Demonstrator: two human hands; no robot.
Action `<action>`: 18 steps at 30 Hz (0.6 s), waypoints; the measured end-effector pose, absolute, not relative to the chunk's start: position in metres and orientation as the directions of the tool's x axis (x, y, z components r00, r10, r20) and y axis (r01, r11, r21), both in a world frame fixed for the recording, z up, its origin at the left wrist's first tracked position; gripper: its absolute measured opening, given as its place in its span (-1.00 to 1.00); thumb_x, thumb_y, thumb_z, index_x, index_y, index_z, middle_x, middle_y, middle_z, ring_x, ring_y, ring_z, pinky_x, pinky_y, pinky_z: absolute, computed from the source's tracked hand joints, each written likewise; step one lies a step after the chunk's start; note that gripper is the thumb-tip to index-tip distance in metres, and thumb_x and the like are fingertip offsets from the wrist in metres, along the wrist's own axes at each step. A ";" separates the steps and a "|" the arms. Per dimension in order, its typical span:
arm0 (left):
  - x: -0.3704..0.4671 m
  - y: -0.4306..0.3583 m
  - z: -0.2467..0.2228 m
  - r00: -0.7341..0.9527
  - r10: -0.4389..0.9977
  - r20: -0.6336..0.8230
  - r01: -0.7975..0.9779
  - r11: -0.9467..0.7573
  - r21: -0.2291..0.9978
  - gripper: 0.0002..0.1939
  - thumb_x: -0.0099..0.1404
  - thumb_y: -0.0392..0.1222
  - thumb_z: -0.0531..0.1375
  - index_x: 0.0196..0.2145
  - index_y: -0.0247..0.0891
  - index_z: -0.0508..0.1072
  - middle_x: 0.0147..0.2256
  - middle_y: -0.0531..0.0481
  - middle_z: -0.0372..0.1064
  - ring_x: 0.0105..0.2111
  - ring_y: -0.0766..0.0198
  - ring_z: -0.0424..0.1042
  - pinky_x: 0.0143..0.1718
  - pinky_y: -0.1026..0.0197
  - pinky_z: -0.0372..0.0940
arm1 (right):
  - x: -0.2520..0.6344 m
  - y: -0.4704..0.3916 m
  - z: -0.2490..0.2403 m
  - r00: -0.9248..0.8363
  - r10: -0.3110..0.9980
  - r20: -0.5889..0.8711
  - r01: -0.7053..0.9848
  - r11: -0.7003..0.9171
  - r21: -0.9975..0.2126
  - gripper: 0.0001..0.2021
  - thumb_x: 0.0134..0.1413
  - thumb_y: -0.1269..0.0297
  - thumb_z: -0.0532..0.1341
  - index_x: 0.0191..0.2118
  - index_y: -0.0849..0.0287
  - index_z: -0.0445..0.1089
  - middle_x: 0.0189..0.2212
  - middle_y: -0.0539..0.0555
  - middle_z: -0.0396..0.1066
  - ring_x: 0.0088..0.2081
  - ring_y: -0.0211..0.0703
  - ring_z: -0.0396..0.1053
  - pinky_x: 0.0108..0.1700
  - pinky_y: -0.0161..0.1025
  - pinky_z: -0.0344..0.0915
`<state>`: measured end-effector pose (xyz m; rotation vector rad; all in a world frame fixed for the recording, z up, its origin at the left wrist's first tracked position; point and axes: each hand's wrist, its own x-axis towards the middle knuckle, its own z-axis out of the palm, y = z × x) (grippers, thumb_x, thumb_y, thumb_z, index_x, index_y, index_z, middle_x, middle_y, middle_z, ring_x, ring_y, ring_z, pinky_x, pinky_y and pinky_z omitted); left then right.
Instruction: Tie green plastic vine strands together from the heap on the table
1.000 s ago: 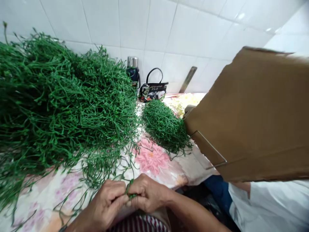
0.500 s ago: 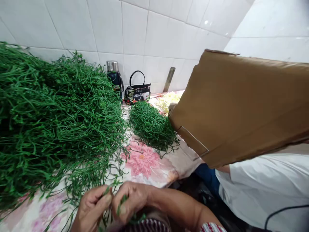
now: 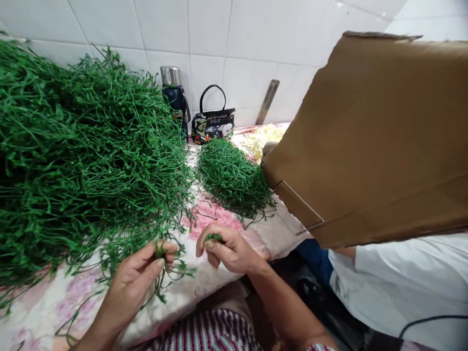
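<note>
My left hand (image 3: 137, 278) is closed, with a few thin green stems (image 3: 161, 287) pinched between thumb and fingers; their branched tips hang below. To its right, my right hand (image 3: 228, 248) has its thumb and forefinger closed on a small bit of green stem (image 3: 215, 237), mostly hidden by the fingers. Both hands hover over the near edge of the flowered tablecloth (image 3: 208, 280). A big tangled heap of the same green stems (image 3: 91, 156) fills the left side of the table. Beyond my right hand lies a smaller, tidier pile of stems (image 3: 234, 178).
Against the tiled wall stand a thermos flask (image 3: 175, 100), a small flowered handbag (image 3: 214, 126) and a leaning flat strip (image 3: 267, 102). Pale yellow pieces (image 3: 265, 139) lie behind a large cardboard sheet (image 3: 373, 146) at right. A person in a white shirt (image 3: 402, 282) sits behind it.
My hands were together at the table's near edge. Now they are apart, with my right hand farther forward and to the right. The view has tilted slightly downward.
</note>
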<state>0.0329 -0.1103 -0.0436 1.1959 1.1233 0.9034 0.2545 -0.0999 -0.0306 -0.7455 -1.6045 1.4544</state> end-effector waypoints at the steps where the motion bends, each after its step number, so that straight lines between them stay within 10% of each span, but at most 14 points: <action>1: 0.036 -0.110 -0.043 0.223 0.967 -0.126 0.118 0.101 0.988 -0.76 0.11 -0.14 0.23 -0.23 -0.21 0.50 -0.26 -0.05 0.36 -0.27 0.24 0.34 -0.27 0.31 0.27 | 0.256 -0.099 -0.030 -0.442 0.874 0.205 -0.015 0.221 -0.975 -0.72 0.19 0.13 0.04 -0.33 0.27 0.30 -0.55 -0.01 0.28 -0.60 -0.43 0.21 -0.55 -0.45 0.13; 8: 0.063 -0.111 -0.035 0.119 0.971 0.206 0.372 -0.236 0.898 -0.94 0.18 -0.30 0.12 -0.44 -0.27 0.28 -0.37 0.05 0.16 -0.44 0.40 0.21 -0.43 0.37 0.14 | 0.233 -0.105 -0.040 -0.460 0.850 0.258 0.364 0.445 -0.818 -0.84 0.10 0.27 0.15 -0.21 0.22 0.32 -0.39 0.03 0.36 -0.47 -0.35 0.25 -0.39 -0.38 0.19; 18: 0.045 -0.120 -0.049 0.151 0.987 0.050 0.110 -0.067 0.992 -0.94 0.17 -0.32 0.14 -0.34 -0.29 0.33 -0.41 0.04 0.30 -0.41 0.37 0.29 -0.39 0.35 0.20 | 0.219 -0.107 -0.055 -0.441 0.760 0.477 0.460 0.648 -0.607 -0.93 0.08 0.47 0.11 -0.34 0.23 0.32 -0.48 0.03 0.37 -0.44 -0.30 0.31 -0.40 -0.36 0.21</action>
